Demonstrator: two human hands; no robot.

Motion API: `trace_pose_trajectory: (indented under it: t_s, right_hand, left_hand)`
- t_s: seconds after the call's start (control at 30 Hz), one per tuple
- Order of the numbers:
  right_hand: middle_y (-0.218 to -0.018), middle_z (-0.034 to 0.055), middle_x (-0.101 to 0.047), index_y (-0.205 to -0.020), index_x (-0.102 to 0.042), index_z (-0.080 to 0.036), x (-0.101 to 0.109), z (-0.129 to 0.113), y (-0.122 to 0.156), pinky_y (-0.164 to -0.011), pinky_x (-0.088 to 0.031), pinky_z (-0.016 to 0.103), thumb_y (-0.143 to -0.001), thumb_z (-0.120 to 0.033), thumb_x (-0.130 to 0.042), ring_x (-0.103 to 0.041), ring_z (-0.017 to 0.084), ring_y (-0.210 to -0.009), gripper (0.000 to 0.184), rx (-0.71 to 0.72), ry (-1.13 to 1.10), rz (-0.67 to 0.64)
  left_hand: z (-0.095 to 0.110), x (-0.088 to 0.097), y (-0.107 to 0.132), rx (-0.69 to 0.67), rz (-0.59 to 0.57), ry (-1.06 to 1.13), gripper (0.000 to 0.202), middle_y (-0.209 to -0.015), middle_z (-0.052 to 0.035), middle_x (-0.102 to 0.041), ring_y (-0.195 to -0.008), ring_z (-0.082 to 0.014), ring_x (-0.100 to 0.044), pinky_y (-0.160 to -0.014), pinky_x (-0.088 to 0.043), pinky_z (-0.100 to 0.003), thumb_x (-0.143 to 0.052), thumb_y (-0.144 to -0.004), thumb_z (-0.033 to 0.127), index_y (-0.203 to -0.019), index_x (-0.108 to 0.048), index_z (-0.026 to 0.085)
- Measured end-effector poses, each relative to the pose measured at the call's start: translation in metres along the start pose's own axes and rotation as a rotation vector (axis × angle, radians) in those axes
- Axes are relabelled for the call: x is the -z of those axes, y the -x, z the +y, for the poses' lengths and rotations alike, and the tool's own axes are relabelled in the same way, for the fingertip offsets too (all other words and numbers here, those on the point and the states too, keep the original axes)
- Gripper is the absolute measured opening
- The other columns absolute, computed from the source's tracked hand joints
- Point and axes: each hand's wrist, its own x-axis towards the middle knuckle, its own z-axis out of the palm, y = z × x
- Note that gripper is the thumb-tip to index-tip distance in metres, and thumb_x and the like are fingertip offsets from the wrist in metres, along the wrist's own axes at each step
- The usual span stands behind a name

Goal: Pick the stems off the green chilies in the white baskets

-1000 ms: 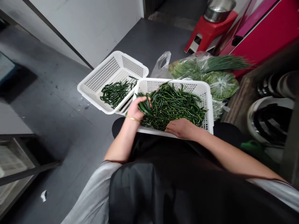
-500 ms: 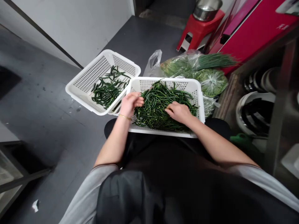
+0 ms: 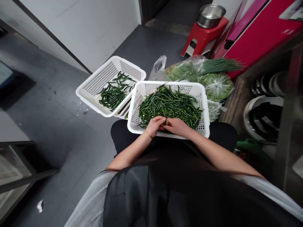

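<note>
A white basket heaped with green chillies is rested on the person's lap, and everything else is placed here relative to it. At its near rim the left hand and the right hand are brought together, fingertips meeting at the near edge of the heap. A dark chilli seems to be pinched between them, but the grip itself is too small to be made out, so whether each hand is closed on it cannot be told. A thin gold bangle is worn on the left wrist.

To the left of the basket, and touching its far left corner, a second basket is set on the grey floor; a smaller lot of chillies is spread over its bottom (thinly, with bare mesh showing around it). Behind the basket, bagged greens and a bundle of chives are laid in clear plastic, with a loose bag handle sticking up beside them. Further behind, a red stool is seen with a steel bowl on top. To the right of the basket, stacked bowls are kept on a low shelf. Below the basket, a dark apron is spread over the lap.
</note>
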Motion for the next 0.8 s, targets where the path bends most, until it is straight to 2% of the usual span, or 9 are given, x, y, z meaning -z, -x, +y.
trace_pose_trajectory:
  t_s: [0.07, 0.17, 0.3, 0.37, 0.43, 0.53, 0.63, 0.73, 0.8]
  right_hand:
    - [-0.065, -0.0003, -0.062, -0.073, -0.061, -0.019, -0.001, 0.001, -0.001, -0.057, -0.037, 0.023, -0.087, -0.043, -0.05, -0.056, 0.013, -0.061, 0.03, 0.02, -0.166, -0.019]
    - [-0.056, -0.0008, -0.058, -0.069, -0.058, -0.018, 0.001, 0.001, -0.004, -0.052, -0.036, 0.023, -0.093, -0.05, -0.037, -0.051, 0.012, -0.051, 0.045, -0.015, -0.337, -0.072]
    - [-0.073, 0.0066, -0.067, -0.073, -0.064, -0.017, 0.0, -0.011, 0.004, -0.061, -0.037, 0.024, -0.095, -0.046, -0.037, -0.06, 0.016, -0.07, 0.045, 0.108, -0.001, 0.088]
    - [-0.085, 0.0101, -0.068, -0.085, -0.068, -0.017, 0.001, -0.013, 0.009, -0.063, -0.037, 0.025, -0.097, -0.044, -0.034, -0.063, 0.018, -0.08, 0.045, 0.097, 0.207, 0.18]
    - [-0.099, 0.0101, -0.067, -0.103, -0.068, -0.02, 0.007, -0.008, 0.009, -0.063, -0.038, 0.026, -0.098, -0.045, -0.034, -0.063, 0.019, -0.085, 0.042, 0.09, 0.308, 0.159]
    - [-0.118, 0.011, -0.061, -0.126, -0.059, -0.024, 0.024, 0.017, -0.002, -0.064, -0.039, 0.026, -0.093, -0.052, -0.045, -0.063, 0.02, -0.087, 0.046, 0.017, 0.383, 0.143]
    - [-0.113, 0.0172, -0.062, -0.115, -0.065, -0.014, 0.038, 0.044, -0.018, -0.064, -0.038, 0.028, -0.095, -0.042, -0.045, -0.064, 0.022, -0.085, 0.04, -0.138, 0.482, 0.148]
    - [-0.098, 0.0165, -0.066, -0.095, -0.07, -0.01, 0.042, 0.053, -0.026, -0.063, -0.037, 0.029, -0.095, -0.03, -0.047, -0.064, 0.023, -0.082, 0.03, -0.174, 0.505, 0.092]
    - [-0.096, 0.0147, -0.067, -0.093, -0.07, -0.012, 0.039, 0.046, -0.02, -0.065, -0.039, 0.029, -0.093, -0.03, -0.051, -0.063, 0.022, -0.082, 0.027, -0.178, 0.463, 0.113]
  left_hand:
    - [0.005, 0.0, 0.004, -0.057, -0.055, -0.077, 0.032, -0.056, 0.0032, -0.056, -0.046, -0.0061, -0.05, -0.045, -0.038, -0.018, -0.081, -0.061, 0.038, -0.07, -0.061, 0.014]
    - [0.014, 0.004, 0.017, -0.119, -0.236, -0.236, 0.029, -0.061, -0.0008, -0.063, -0.053, -0.0084, -0.055, -0.053, -0.041, -0.021, -0.08, -0.062, 0.036, -0.071, -0.064, 0.013]
    - [0.015, 0.008, 0.036, -0.047, -0.324, -0.236, 0.031, -0.059, -0.0023, -0.064, -0.05, -0.0099, -0.055, -0.051, -0.04, -0.022, -0.077, -0.066, 0.04, -0.076, -0.065, 0.013]
    - [0.012, 0.007, 0.041, 0.046, -0.357, -0.209, 0.032, -0.059, -0.0037, -0.064, -0.047, -0.0104, -0.055, -0.048, -0.039, -0.022, -0.076, -0.067, 0.041, -0.076, -0.063, 0.013]
    - [0.012, 0.007, 0.041, 0.12, -0.386, -0.2, 0.032, -0.061, -0.0059, -0.066, -0.048, -0.0118, -0.057, -0.046, -0.038, -0.021, -0.077, -0.067, 0.039, -0.074, -0.06, 0.013]
    - [0.018, 0.011, 0.034, 0.134, -0.341, -0.058, 0.028, -0.07, -0.0082, -0.069, -0.056, -0.0164, -0.063, -0.05, -0.044, -0.025, -0.076, -0.064, 0.033, -0.074, -0.057, 0.014]
    - [0.025, 0.017, 0.022, 0.087, -0.27, 0.109, 0.023, -0.058, -0.001, -0.059, -0.047, -0.0113, -0.053, -0.048, -0.046, -0.026, -0.072, -0.062, 0.027, -0.071, -0.056, 0.015]
    - [0.024, 0.016, 0.014, 0.105, -0.197, 0.13, 0.019, -0.044, 0.0079, -0.036, -0.034, -0.0032, -0.029, -0.035, -0.025, -0.016, -0.071, -0.064, 0.024, -0.066, -0.056, 0.013]
    - [0.02, 0.011, 0.012, 0.148, -0.174, 0.114, 0.021, -0.045, 0.0091, -0.032, -0.034, -0.0013, -0.021, -0.034, -0.012, -0.015, -0.073, -0.068, 0.027, -0.072, -0.06, 0.011]
